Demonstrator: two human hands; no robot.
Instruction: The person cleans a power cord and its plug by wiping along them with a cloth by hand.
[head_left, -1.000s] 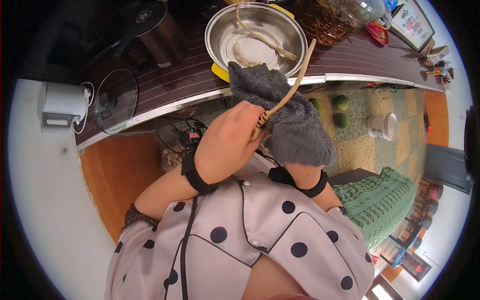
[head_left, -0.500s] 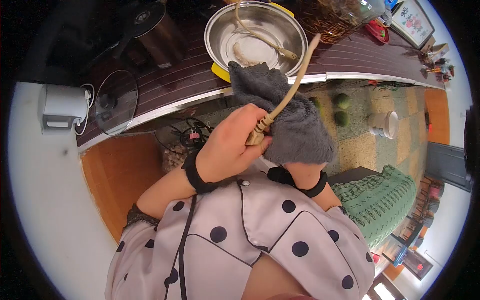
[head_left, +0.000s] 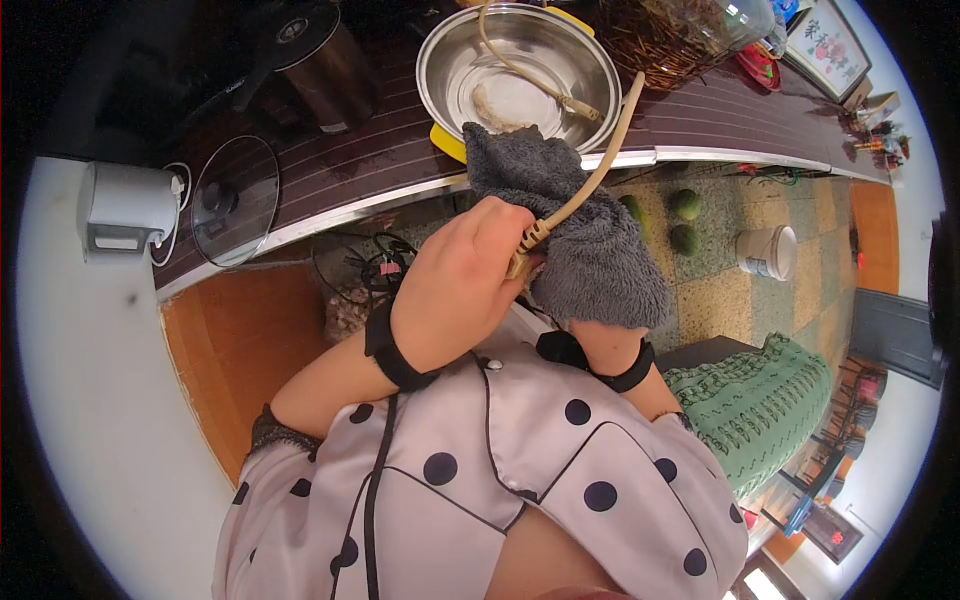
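Fingers of my left hand [head_left: 462, 275] are wrapped round the plug end of a beige cable [head_left: 608, 155]. The cable arcs up and right over a grey cloth [head_left: 605, 250]. That cloth covers my right hand [head_left: 606, 340], hiding its fingers; only the back of the hand near the wrist shows below it. Beyond the cloth, on the dark counter, a steel pot [head_left: 432, 82] with yellow handles holds another stretch of beige cord with a connector [head_left: 578, 108]. The cloth's upper end touches or overlaps the pot's near rim.
A glass lid [head_left: 235, 200] and a dark kettle [head_left: 325, 80] are on the counter at the left. A wicker basket [head_left: 665, 45] stands right of the pot. Beyond the counter edge, green melons [head_left: 685, 205] and a white bucket [head_left: 768, 252] sit on the floor.
My left hand has tilted the plug end down and back up, and the free cable has swung slightly with it. The cloth has shifted a little on my right hand.
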